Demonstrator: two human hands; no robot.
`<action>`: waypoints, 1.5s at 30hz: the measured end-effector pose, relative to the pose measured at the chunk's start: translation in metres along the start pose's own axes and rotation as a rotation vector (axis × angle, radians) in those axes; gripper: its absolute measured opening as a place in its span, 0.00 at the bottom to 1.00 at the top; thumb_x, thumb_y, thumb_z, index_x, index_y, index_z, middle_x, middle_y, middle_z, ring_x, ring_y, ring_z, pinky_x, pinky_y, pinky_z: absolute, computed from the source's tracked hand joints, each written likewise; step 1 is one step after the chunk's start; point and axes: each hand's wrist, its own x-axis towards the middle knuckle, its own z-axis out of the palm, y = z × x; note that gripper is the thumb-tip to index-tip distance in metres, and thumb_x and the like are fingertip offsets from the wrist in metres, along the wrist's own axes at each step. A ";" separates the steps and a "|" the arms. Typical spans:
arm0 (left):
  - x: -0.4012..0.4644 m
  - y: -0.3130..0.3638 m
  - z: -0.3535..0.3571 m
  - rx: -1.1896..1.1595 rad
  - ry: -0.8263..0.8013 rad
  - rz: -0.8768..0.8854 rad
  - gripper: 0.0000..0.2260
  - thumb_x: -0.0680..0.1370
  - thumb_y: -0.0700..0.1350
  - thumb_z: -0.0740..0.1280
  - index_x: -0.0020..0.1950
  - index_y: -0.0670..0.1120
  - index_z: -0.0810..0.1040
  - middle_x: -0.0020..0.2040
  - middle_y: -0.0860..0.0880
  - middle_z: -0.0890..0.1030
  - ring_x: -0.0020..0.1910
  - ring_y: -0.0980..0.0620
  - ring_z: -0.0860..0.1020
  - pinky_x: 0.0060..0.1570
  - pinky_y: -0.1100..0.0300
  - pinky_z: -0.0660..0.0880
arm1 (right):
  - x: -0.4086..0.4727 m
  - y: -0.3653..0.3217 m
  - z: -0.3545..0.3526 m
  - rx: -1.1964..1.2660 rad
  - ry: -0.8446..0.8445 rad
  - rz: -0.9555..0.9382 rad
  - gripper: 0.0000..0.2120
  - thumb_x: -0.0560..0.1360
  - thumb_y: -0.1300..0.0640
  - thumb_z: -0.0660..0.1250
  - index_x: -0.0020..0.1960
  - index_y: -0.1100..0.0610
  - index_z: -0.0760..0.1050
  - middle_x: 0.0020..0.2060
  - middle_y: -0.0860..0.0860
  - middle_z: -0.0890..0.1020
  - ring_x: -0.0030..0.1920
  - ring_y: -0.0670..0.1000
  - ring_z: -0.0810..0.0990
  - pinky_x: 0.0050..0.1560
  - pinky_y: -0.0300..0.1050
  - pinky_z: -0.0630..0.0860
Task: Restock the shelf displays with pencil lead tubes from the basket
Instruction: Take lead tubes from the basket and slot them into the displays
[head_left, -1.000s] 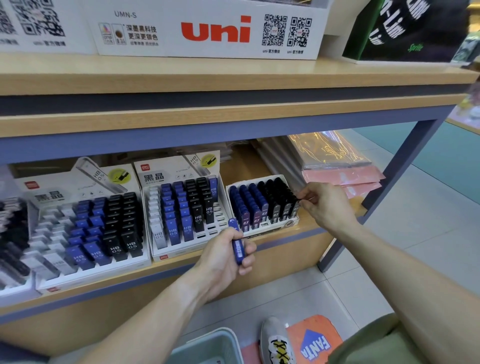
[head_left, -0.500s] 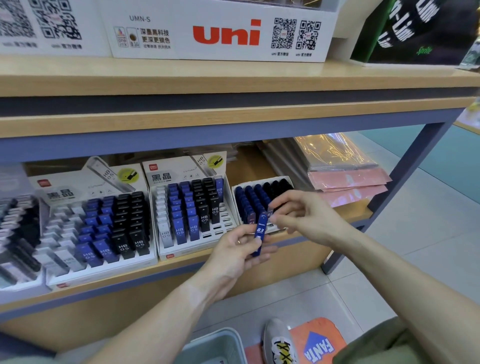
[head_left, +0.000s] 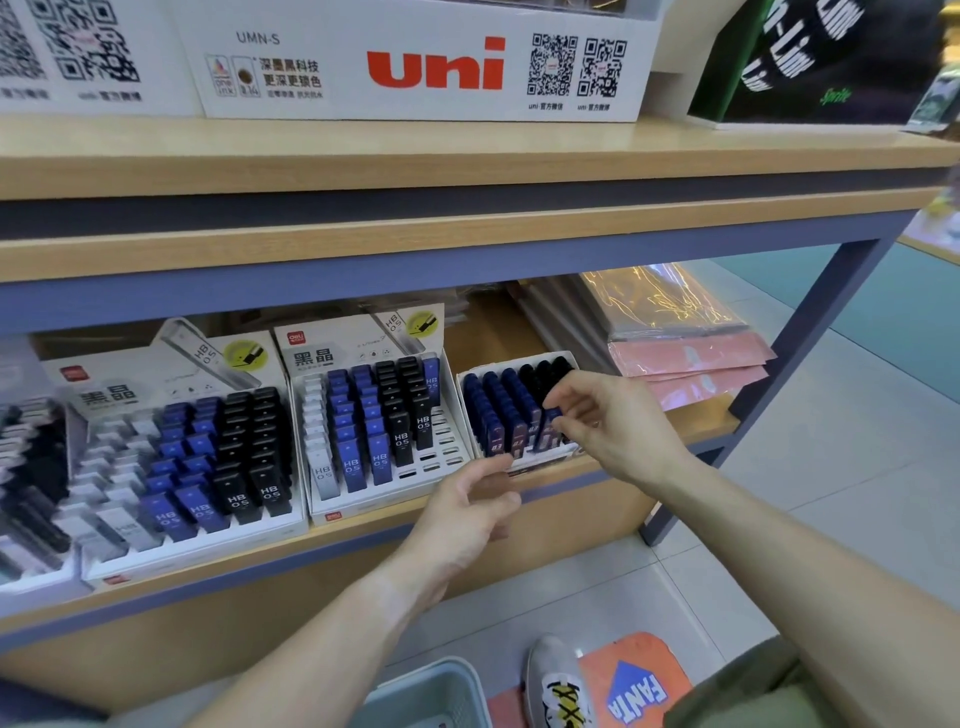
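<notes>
Lead tube (head_left: 546, 427): blue, upright in the front row of the small tray (head_left: 519, 464), pinched by the right hand (head_left: 615, 422).
Left hand (head_left: 467, 512): fingers loosely curled, holding nothing, at the shelf edge (head_left: 363, 525).
Tray tubes: marked "0.3".
Neighbouring boxes (head_left: 371, 415): "deli", "HB 0.5".
Upper box (head_left: 426, 62): "uni", "UMN-S".
Basket (head_left: 426, 696): on the floor.
Mat (head_left: 636, 686): "FANTA".

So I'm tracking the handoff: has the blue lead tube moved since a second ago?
Yes. The blue lead tube went from left hand rightward to the small tray, pinched by right hand.
</notes>
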 end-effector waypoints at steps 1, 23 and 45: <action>-0.001 0.000 0.000 0.019 -0.004 -0.001 0.19 0.82 0.40 0.69 0.71 0.56 0.76 0.65 0.58 0.78 0.61 0.59 0.78 0.60 0.54 0.80 | 0.001 0.001 0.003 -0.038 -0.002 -0.026 0.10 0.73 0.64 0.74 0.51 0.52 0.82 0.41 0.44 0.84 0.42 0.41 0.82 0.46 0.35 0.79; 0.009 0.004 -0.002 0.420 -0.102 0.131 0.31 0.83 0.44 0.65 0.74 0.75 0.59 0.63 0.59 0.77 0.50 0.55 0.82 0.51 0.59 0.81 | 0.003 0.004 0.031 -0.217 0.117 -0.054 0.10 0.72 0.61 0.75 0.50 0.52 0.79 0.45 0.46 0.79 0.41 0.48 0.81 0.41 0.46 0.78; -0.015 -0.006 -0.041 1.188 0.028 0.451 0.25 0.82 0.41 0.61 0.78 0.56 0.64 0.71 0.52 0.70 0.67 0.48 0.73 0.64 0.52 0.73 | -0.021 0.002 0.038 -0.382 0.034 0.399 0.13 0.72 0.48 0.73 0.50 0.55 0.76 0.46 0.54 0.82 0.49 0.60 0.81 0.40 0.46 0.70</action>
